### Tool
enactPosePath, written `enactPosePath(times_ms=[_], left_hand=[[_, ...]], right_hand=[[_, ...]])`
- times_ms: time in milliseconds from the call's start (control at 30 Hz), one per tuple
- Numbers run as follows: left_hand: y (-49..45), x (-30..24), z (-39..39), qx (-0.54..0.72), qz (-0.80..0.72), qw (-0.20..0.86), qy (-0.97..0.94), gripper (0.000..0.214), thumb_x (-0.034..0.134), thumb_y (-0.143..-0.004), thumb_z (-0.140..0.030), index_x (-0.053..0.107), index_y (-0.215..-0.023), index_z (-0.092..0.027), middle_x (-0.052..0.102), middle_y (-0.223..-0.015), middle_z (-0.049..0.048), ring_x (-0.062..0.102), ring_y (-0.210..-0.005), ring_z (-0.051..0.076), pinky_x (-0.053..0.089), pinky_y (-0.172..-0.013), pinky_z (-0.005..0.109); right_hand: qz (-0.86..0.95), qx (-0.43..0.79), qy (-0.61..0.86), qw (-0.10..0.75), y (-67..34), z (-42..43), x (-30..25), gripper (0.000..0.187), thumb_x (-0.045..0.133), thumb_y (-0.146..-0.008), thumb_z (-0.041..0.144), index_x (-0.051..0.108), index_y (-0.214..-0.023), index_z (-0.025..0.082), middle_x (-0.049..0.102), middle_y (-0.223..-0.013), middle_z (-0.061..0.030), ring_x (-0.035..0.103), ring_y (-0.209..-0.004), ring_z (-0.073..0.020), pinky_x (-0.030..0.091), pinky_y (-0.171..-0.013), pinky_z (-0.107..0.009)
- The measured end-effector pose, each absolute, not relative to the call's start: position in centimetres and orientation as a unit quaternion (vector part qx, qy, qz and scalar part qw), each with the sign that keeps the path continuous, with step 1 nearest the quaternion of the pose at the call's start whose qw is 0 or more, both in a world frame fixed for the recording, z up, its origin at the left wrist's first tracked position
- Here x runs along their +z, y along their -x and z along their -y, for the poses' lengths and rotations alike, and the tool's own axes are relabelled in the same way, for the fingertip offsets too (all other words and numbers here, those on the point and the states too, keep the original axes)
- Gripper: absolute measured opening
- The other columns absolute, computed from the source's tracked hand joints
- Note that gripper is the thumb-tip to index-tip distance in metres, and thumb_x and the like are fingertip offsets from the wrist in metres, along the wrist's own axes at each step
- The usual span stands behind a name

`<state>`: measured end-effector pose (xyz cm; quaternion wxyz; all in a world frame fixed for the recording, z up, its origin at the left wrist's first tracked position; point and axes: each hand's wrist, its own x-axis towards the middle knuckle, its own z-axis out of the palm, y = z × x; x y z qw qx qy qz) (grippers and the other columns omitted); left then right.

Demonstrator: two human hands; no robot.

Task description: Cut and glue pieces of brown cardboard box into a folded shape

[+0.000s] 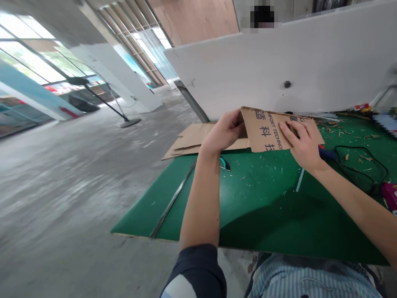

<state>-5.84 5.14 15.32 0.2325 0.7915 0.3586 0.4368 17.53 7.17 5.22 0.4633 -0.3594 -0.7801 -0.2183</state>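
Brown printed cardboard piece (pixel 273 130) on a green table (pixel 263 207).

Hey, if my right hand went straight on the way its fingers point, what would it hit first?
The right hand lies flat on the cardboard, fingers aimed at its far left corner. Past that edge it would probably meet the white panel, though depth is unclear. The left hand sits just off the line.

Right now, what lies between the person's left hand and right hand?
In the head view, the printed cardboard piece spans the gap. The left hand grips its left edge, and the right hand rests on its right part.
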Motion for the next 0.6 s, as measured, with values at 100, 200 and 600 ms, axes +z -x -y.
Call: enactPosePath(times_ms=[100,200,600], left_hand=[[5.77,15.31,-5.09,0.439,-0.362,0.234,-0.788,0.017,0.06,-0.084,-0.026,0.063,-0.097,-0.015,0.07,-0.095,0.0057,0.066,-0.101,0.023,0.061,-0.074,0.032],[5.69,15.33,-5.11,0.439,-0.367,0.224,-0.789,0.017,0.061,-0.084,-0.025,0.063,-0.097,-0.015,0.07,-0.095,0.0061,0.065,-0.103,0.024,0.061,-0.075,0.032],[5.62,15.34,-5.04,0.44,-0.371,0.218,-0.788,0.016,0.058,-0.085,-0.022,0.064,-0.098,-0.016,0.071,-0.093,0.0054,0.065,-0.104,0.023,0.06,-0.081,0.036]], right_hand=[[0.779,-0.233,0.352,0.463,-17.5,-7.15,5.16,0.055,0.04,-0.092,0.009,0.042,-0.143,0.028,0.054,-0.128,-0.0104,0.047,-0.118,-0.0241,0.043,-0.099,-0.042],[0.781,-0.232,0.36,0.455,-17.44,-7.18,5.04,0.058,0.04,-0.092,0.01,0.037,-0.146,0.029,0.054,-0.13,-0.011,0.046,-0.119,-0.0247,0.043,-0.099,-0.043],[0.787,-0.217,0.377,0.437,-17.44,-7.08,5.14,0.06,0.039,-0.092,0.011,0.034,-0.147,0.033,0.054,-0.131,-0.0095,0.046,-0.121,-0.0253,0.042,-0.101,-0.047]])
